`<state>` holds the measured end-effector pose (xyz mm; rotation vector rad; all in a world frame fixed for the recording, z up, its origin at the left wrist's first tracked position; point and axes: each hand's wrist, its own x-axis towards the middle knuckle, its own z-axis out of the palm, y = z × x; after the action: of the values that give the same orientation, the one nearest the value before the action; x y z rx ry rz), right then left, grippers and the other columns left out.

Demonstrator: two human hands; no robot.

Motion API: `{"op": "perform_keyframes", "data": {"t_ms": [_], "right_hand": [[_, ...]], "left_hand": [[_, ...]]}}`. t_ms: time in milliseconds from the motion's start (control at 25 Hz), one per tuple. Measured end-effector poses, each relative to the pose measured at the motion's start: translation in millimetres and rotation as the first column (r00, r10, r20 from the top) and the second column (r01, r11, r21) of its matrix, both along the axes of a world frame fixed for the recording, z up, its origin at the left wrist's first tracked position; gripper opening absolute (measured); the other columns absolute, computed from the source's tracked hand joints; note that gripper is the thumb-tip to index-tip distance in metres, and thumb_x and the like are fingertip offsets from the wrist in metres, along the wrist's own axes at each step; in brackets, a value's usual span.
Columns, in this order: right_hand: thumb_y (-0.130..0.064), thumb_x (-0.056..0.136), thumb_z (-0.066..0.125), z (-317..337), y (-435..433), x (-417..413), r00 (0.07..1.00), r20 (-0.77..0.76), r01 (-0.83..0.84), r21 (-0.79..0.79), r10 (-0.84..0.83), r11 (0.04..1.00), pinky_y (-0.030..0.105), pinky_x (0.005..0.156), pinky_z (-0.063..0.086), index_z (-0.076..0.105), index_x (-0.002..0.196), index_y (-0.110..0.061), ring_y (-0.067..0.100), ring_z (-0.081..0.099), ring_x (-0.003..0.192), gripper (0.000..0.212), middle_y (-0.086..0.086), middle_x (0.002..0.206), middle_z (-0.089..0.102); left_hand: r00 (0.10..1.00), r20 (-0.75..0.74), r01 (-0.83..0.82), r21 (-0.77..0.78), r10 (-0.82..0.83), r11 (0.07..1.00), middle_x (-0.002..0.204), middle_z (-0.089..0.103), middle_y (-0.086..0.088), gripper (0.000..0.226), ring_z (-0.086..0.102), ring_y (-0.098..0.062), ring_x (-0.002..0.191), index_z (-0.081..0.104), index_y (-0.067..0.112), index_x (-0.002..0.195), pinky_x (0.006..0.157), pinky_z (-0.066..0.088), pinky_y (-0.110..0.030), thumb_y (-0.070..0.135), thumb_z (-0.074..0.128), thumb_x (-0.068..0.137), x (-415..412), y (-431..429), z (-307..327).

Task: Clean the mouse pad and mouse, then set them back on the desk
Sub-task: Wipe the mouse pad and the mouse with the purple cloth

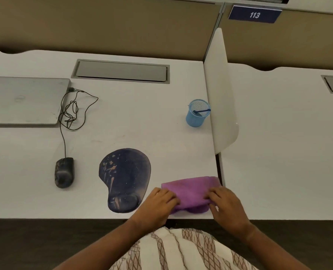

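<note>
Left hand (159, 203): palm down at the near desk edge, fingers curled, pinching the left end of the cloth (191, 191); the forearm reaches in from the lower left.
Right hand (225, 204): palm down, fingers bent, gripping the cloth's right end; the forearm comes in from the lower right.
Cloth: purple, soft and fuzzy, folded into a thick oblong pad that lies flat on the desk (142, 123) between the two hands.
Mouse pad (123, 178): just left of the left hand, flat on the desk; dark blue with pale specks and streaks, rounded outline, a raised glossy wrist cushion at its near end.
Mouse (64, 172): well left of the pad, apart from it; dark, smooth, oval, its surface dull and smudged.
Cable (72, 110): thin, black, runs from the mouse up in loose tangled loops to the laptop (23, 101).
Laptop: closed, grey metal, flat lid, at the far left.
Cup (197, 113): light blue mesh, round, beside the white divider (220, 94).
Desk: white, matte, smooth.
</note>
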<state>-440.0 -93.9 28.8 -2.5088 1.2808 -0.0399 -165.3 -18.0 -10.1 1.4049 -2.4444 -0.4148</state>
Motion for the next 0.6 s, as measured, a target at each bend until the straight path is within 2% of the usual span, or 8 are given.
{"op": "perform_keyframes", "data": {"t_ms": [120,240,320,360,400,480,520,600], "right_hand": [[-0.029,0.075,0.082,-14.0,6.5,-2.8,0.996,-0.088,-0.020,0.042,0.024,0.999,0.024,0.092,0.048,0.071,0.103,-0.030,0.012,0.067,0.095,0.031,-0.009,0.104,0.069],[-0.050,0.082,0.069,-17.2,4.6,-1.9,0.986,-0.155,-0.052,0.022,0.055,0.998,0.032,0.105,0.041,0.069,0.108,-0.034,0.009,0.064,0.105,0.032,-0.011,0.112,0.068],[-0.064,0.084,0.058,-16.3,5.7,5.0,0.982,-0.173,-0.062,0.068,0.073,0.996,0.037,0.112,0.036,0.063,0.123,-0.035,0.014,0.057,0.121,0.048,-0.006,0.130,0.061],[-0.068,0.086,0.052,-16.2,6.9,10.5,0.974,-0.194,-0.094,0.107,0.114,0.990,0.041,0.116,0.029,0.051,0.137,-0.037,0.019,0.045,0.135,0.060,-0.002,0.146,0.048],[-0.070,0.088,0.047,-16.0,7.5,17.1,0.962,-0.210,-0.149,0.133,0.175,0.980,0.045,0.121,0.018,0.033,0.149,-0.041,0.022,0.024,0.148,0.069,-0.001,0.160,0.026],[-0.069,0.094,0.034,-19.8,7.8,28.7,0.932,-0.210,-0.255,0.204,0.296,0.945,0.048,0.122,-0.007,-0.001,0.153,-0.048,0.018,-0.015,0.151,0.072,-0.006,0.164,-0.014],[-0.068,0.096,0.030,-22.7,7.1,32.2,0.921,-0.205,-0.286,0.226,0.333,0.931,0.049,0.120,-0.012,-0.008,0.151,-0.050,0.017,-0.022,0.149,0.070,-0.007,0.162,-0.023],[-0.068,0.097,0.026,-25.6,3.3,36.0,0.913,-0.200,-0.307,0.233,0.354,0.923,0.050,0.118,-0.013,-0.010,0.150,-0.051,0.017,-0.024,0.148,0.066,-0.009,0.161,-0.026]], "left_hand": [[0.989,0.089,0.114,0.038,-0.117,0.993,0.117,0.065,0.005,0.044,0.058,-0.014,0.104,0.060,0.026,0.123,0.088,0.051,-0.030,0.033,0.080,0.084,1.8,1.4,-12.4],[0.983,0.127,0.119,0.118,-0.134,0.986,0.123,0.062,0.004,0.040,0.058,-0.016,0.110,0.062,0.026,0.130,0.091,0.052,-0.033,0.041,0.067,0.093,4.9,1.1,-20.8],[0.990,0.089,0.095,0.153,-0.110,0.984,0.127,0.062,0.002,0.042,0.057,-0.017,0.115,0.062,0.026,0.133,0.094,0.052,-0.035,0.047,0.055,0.098,9.5,2.6,-19.8],[0.994,0.057,0.081,0.141,-0.090,0.987,0.127,0.063,0.002,0.041,0.058,-0.016,0.115,0.062,0.026,0.133,0.095,0.053,-0.034,0.048,0.050,0.100,12.6,5.7,-18.2],[0.999,0.018,0.036,0.115,-0.038,0.993,0.126,0.065,0.004,0.039,0.059,-0.014,0.114,0.063,0.027,0.130,0.095,0.054,-0.032,0.048,0.046,0.102,16.9,10.9,-14.6],[0.974,-0.101,-0.193,0.108,0.204,0.975,0.125,0.066,0.010,0.036,0.060,-0.005,0.112,0.065,0.031,0.125,0.097,0.049,-0.021,0.050,0.041,0.105,30.3,29.8,-5.3],[0.907,-0.168,-0.361,0.164,0.387,0.918,0.126,0.066,0.015,0.036,0.058,0.002,0.112,0.067,0.035,0.124,0.099,0.043,-0.013,0.052,0.041,0.105,39.0,42.4,0.5],[0.613,-0.271,-0.644,0.373,0.742,0.668,0.120,0.066,0.022,0.021,0.058,0.007,0.109,0.069,0.040,0.115,0.093,0.042,-0.006,0.047,0.059,0.098,56.9,67.1,10.2]]}}
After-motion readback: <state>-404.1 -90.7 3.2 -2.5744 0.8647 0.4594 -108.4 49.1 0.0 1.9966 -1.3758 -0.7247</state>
